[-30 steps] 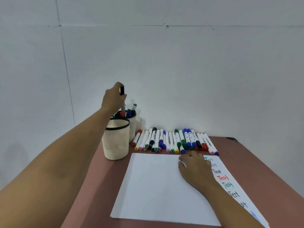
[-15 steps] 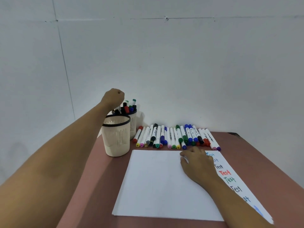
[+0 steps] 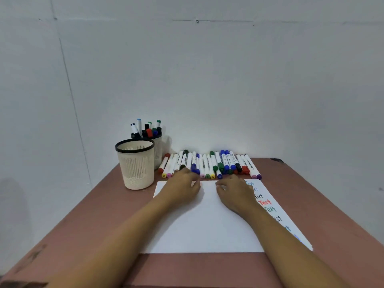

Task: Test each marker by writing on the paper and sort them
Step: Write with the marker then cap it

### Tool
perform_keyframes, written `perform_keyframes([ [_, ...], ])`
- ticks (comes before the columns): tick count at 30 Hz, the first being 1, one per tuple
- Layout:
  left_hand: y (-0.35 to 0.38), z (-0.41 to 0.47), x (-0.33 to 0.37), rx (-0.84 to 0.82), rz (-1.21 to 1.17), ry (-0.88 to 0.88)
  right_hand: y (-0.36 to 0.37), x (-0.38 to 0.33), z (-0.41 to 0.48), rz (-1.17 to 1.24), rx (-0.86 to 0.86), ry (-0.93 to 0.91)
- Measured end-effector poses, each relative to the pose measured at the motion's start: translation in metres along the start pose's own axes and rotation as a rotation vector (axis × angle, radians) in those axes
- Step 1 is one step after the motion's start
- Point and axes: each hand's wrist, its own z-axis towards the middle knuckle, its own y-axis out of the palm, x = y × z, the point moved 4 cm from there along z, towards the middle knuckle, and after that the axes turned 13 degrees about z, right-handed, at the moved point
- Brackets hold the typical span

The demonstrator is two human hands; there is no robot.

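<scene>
One marker row (image 3: 209, 165) pointing wallward | left hand (image 3: 182, 183) there, grip unclear | right hand (image 3: 234, 193) limp on paper (image 3: 207, 225)

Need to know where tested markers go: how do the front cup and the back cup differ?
The back cup holds markers poking above its rim; none shows above the rim of the front cup. The front cup is in full view, while the back cup is partly hidden behind it. Both are cream, slotted, black-rimmed and upright.
</scene>
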Motion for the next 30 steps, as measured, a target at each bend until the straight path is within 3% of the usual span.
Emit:
perform_keyframes([
  [5,0.017,-0.006,-0.007,-0.096,0.086,-0.013,-0.002,-0.003,0.003,-0.03,-0.07,-0.004],
  [12,0.019,-0.006,-0.007,-0.05,0.095,-0.008,-0.009,-0.033,0.037,0.031,0.007,-0.044],
  [23,0.021,-0.004,-0.01,0.017,0.097,0.041,0.035,-0.071,0.085,-0.008,-0.088,-0.094],
  [30,0.019,-0.004,-0.008,-0.028,0.118,0.006,0.024,-0.062,0.09,0.256,0.057,-0.03],
])
